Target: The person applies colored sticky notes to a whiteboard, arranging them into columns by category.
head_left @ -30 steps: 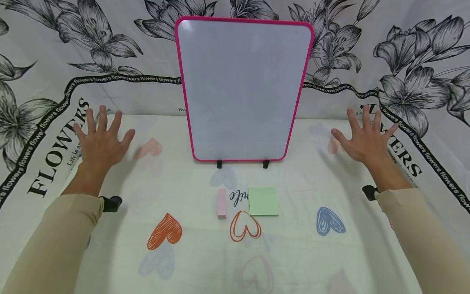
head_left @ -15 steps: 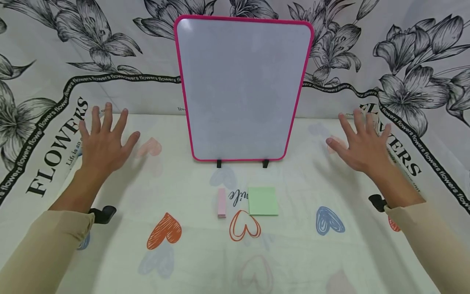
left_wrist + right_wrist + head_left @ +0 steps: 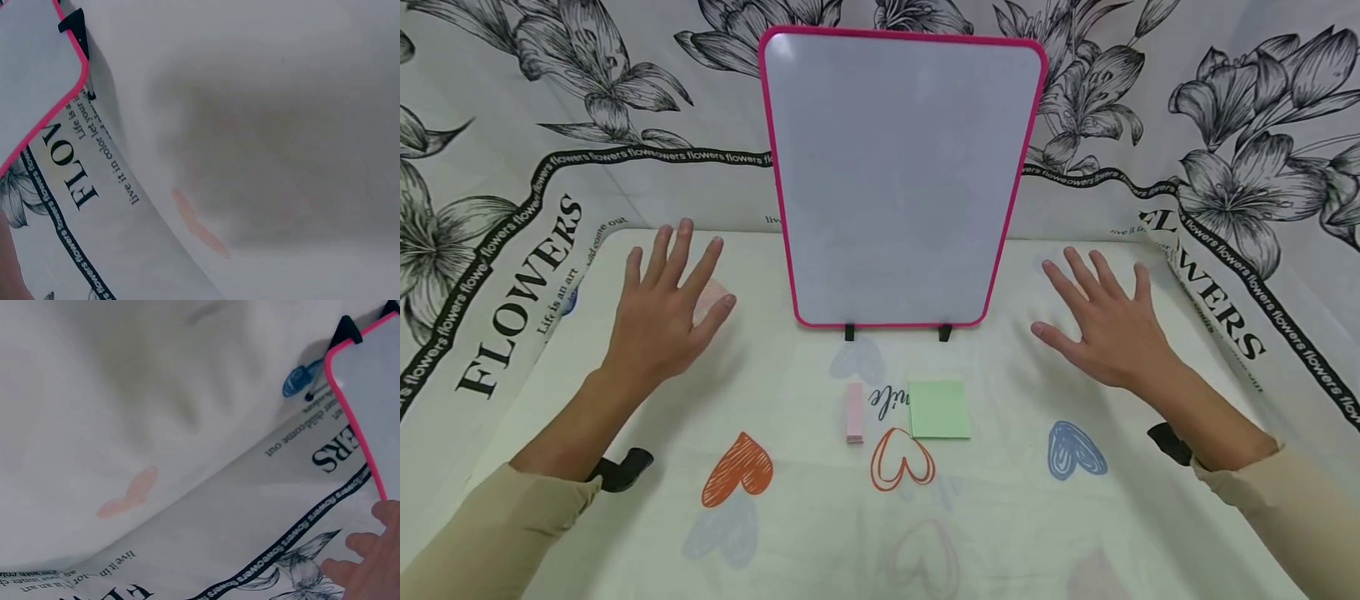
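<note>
My left hand (image 3: 662, 312) hovers over the left side of the table with its fingers spread, holding nothing. On the other side my right hand (image 3: 1108, 325) is likewise spread above the cloth, palm down and holding nothing. Between them stands a whiteboard (image 3: 902, 179) with a pink frame, blank on its face. In front of it lie a narrow pink strip pad (image 3: 854, 412) and a green square sticky note pad (image 3: 940, 410), side by side. Several fingers of the right hand (image 3: 372, 559) show at the lower right of the right wrist view.
Black feet (image 3: 945, 332) hold the whiteboard up near the back of the table. A white tablecloth (image 3: 820, 533) printed with hearts covers the table. Behind it hangs a flower-printed cloth (image 3: 647, 196). A black strap part (image 3: 625, 469) sits under the left wrist.
Both hands have moved inward toward the whiteboard, the left one rightward and the right one leftward, and slightly nearer the camera. The board and pads stay put.
</note>
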### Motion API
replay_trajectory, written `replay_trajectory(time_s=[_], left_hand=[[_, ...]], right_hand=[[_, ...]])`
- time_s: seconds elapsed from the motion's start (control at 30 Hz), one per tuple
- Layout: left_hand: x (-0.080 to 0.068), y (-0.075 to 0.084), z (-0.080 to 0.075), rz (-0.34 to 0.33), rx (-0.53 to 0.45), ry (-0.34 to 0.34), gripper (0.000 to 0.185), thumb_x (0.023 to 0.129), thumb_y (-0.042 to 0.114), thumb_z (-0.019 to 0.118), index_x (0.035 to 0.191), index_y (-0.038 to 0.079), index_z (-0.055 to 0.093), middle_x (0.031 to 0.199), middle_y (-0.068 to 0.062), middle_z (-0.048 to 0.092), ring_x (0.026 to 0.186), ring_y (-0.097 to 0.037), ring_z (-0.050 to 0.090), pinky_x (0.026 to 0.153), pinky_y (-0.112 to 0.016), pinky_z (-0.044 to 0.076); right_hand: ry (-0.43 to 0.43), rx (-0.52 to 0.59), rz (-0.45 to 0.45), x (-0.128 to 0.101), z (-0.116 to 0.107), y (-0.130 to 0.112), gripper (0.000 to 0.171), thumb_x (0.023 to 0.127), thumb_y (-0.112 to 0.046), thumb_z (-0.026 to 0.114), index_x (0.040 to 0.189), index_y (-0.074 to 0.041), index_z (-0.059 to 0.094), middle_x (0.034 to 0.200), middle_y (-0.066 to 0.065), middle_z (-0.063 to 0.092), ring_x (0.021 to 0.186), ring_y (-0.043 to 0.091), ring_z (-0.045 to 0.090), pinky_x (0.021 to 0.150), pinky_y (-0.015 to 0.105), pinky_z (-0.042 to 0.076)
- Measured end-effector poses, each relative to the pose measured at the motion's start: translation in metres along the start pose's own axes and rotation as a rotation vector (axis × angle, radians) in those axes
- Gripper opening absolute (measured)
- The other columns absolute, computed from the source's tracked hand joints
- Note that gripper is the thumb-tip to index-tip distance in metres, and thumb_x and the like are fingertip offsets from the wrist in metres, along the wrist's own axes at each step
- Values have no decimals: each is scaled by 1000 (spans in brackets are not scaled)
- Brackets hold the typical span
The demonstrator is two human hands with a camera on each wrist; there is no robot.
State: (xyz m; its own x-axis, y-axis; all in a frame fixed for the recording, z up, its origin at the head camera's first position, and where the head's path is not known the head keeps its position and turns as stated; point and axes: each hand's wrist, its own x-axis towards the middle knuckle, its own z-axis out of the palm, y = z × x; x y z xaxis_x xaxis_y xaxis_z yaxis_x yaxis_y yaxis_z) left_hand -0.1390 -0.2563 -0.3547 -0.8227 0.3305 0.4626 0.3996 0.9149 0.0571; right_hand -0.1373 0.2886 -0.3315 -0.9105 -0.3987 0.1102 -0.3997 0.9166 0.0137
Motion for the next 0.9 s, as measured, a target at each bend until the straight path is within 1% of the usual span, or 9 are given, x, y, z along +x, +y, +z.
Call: replay_trajectory(time_s=[0.07,0.13,0.23,0.37,0.53,0.63,0.73,0.83,0.9], left_hand=[[1,9,2,55,-20,36,73,101,62,23,159,18,25,167,-9,9,153,-32,6,119,-60,4],[2,20,3,109,-45,62,72,101,60,24,159,18,28,167,-9,12,153,-31,9,119,-59,5],[3,36,6,180,-73,62,69,102,58,26,158,18,30,166,-8,14,152,-30,11,119,-59,8],[4,56,9,259,-98,28,68,102,58,25,158,19,30,166,-6,15,152,-31,14,119,-59,12],[4,79,15,337,-125,-41,69,103,59,24,158,17,31,165,-6,18,152,-29,14,119,-57,12],[2,92,20,377,-146,-99,68,103,57,27,157,15,33,165,-5,20,152,-26,14,120,-55,13],[1,104,25,422,-171,-173,67,104,55,30,157,15,33,165,-4,20,152,-25,15,120,-54,15],[-2,116,27,459,-194,-255,66,103,54,35,158,17,30,165,-2,21,152,-23,17,119,-54,18],[-3,125,28,479,-213,-312,66,103,54,37,159,20,28,165,-1,22,152,-22,17,119,-53,19]], right_hand=[[16,0,-34,-1,-1,-8,83,95,-60,49,162,-26,12,167,8,10,152,36,8,112,71,-4],[29,13,-67,-2,-1,-15,84,95,-59,50,162,-25,13,167,8,11,152,35,8,115,67,-1],[44,39,-122,-3,1,-25,84,94,-57,54,161,-23,17,167,8,13,152,35,10,117,62,7],[35,84,-189,-3,3,-39,83,94,-54,57,161,-21,20,167,6,14,152,33,12,120,54,10],[7,161,-276,-4,9,-54,80,96,-45,61,160,-17,22,165,8,19,152,28,15,121,49,14],[-19,218,-314,-5,12,-62,80,96,-42,63,160,-15,23,164,7,23,151,26,19,120,47,18],[-63,297,-318,-8,17,-71,80,96,-42,64,160,-17,23,164,4,24,149,25,24,118,47,25],[-125,394,-293,-11,21,-77,80,96,-45,63,160,-21,23,163,0,26,147,23,30,114,48,32],[-171,460,-272,-13,24,-81,79,96,-47,63,160,-23,23,162,-2,29,146,22,33,113,47,34]])
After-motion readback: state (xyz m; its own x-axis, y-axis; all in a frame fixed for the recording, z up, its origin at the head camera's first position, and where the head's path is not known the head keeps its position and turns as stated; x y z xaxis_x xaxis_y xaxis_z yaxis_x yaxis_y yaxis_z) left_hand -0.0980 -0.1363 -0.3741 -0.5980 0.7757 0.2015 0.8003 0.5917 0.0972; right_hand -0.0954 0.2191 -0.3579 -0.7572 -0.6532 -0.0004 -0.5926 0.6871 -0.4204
